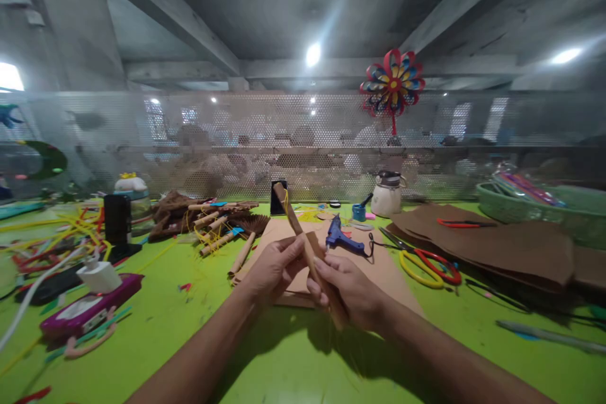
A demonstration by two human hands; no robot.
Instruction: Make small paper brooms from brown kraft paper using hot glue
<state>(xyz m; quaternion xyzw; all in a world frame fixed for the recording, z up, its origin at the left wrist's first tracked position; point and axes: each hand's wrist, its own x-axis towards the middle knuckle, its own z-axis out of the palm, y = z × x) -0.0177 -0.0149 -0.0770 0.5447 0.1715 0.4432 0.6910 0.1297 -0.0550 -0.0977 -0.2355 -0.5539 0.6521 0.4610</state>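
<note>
Both my hands are closed around a long rolled tube of brown paper (293, 218), which slants from the upper left down toward me. My left hand (279, 265) pinches it near the middle from the left side. From the right, my right hand (348, 287) grips it a little lower, the thumb lying along the roll. A yellow strand hangs near its upper end. Beneath the hands lies a sheet of brown paper (395, 278) on the green table. Just beyond my right hand rests a blue glue gun (345, 240).
Yellow- and red-handled scissors (426, 268) lie at right, before stacked dark brown paper (511, 246). A green basket (582, 218) stands behind. Left are several paper rolls (218, 243) and a purple power strip (95, 309). A perforated screen (255, 158) closes the back, with a white thermos (386, 196) before it.
</note>
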